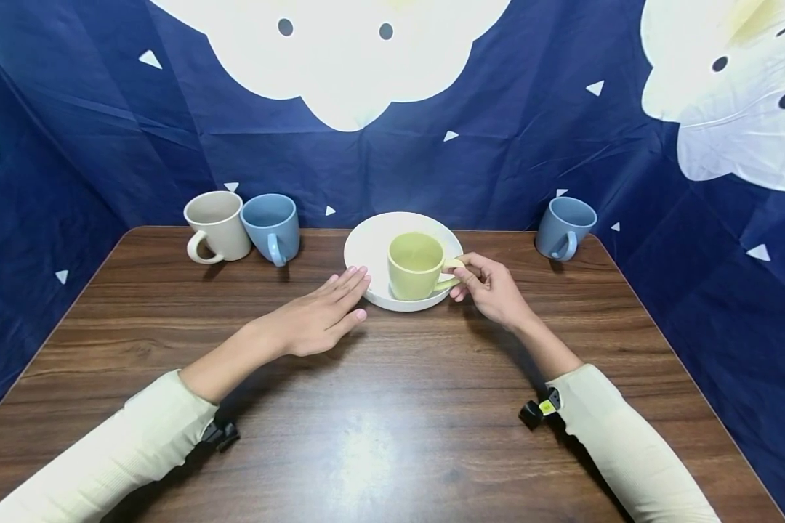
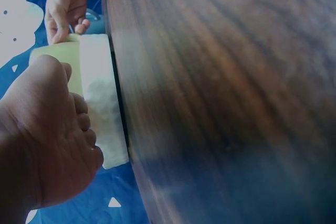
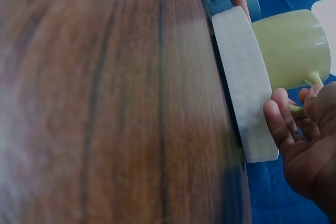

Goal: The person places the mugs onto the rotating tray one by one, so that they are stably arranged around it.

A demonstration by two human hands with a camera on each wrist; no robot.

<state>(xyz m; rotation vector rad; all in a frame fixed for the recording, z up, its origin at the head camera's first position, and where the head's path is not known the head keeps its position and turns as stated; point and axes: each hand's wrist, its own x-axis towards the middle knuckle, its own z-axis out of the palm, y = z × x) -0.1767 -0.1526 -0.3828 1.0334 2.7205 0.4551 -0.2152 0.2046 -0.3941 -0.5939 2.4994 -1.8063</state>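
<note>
A yellow-green mug point(image 1: 416, 270) stands upright in a white round dish point(image 1: 366, 243), its handle pointing right. My right hand point(image 1: 493, 289) pinches that handle between thumb and fingers; in the right wrist view the lower fingers point(image 3: 281, 121) lie right at the dish's outer wall. My left hand point(image 1: 320, 314) is stretched out flat, palm down, with its fingertips at the dish's left rim. From the left wrist, the mug point(image 2: 65, 59) shows partly hidden behind the left hand point(image 2: 50, 135).
At the back left of the wooden table point(image 1: 392, 407), a cream mug point(image 1: 219, 226) and a blue mug point(image 1: 271, 221) stand side by side. Another blue mug point(image 1: 565, 226) is at the back right. Dark blue cloth point(image 1: 536, 87) with white cloud shapes hangs behind the table.
</note>
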